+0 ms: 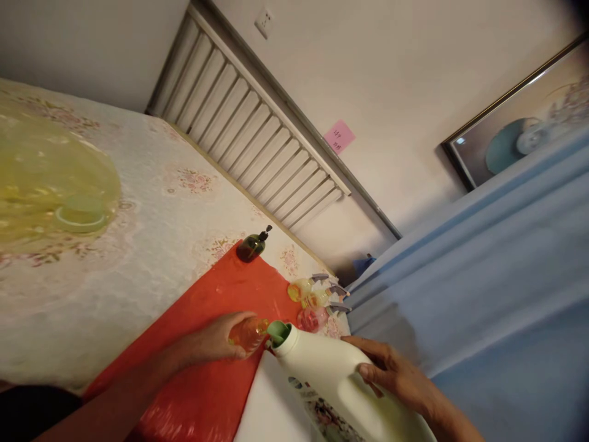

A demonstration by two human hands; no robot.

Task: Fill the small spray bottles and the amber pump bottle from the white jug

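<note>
While our left hand [216, 341] wraps the small orange bottle [248, 333] on the red sheet [221, 294], our right hand [391, 371] grips the tilted white jug [331, 368]; we keep its green spout [279, 332] directly over the opening, tipping slowly.

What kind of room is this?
Probably a room in a home: a radiator under a wall socket, a framed picture, and a floral tablecloth on the table.

The pink sticky note [339, 135] on the wall beside the radiator bears handwriting too small to read, and the printed label on the white bottle [340, 374] is too blurred to read.
</note>
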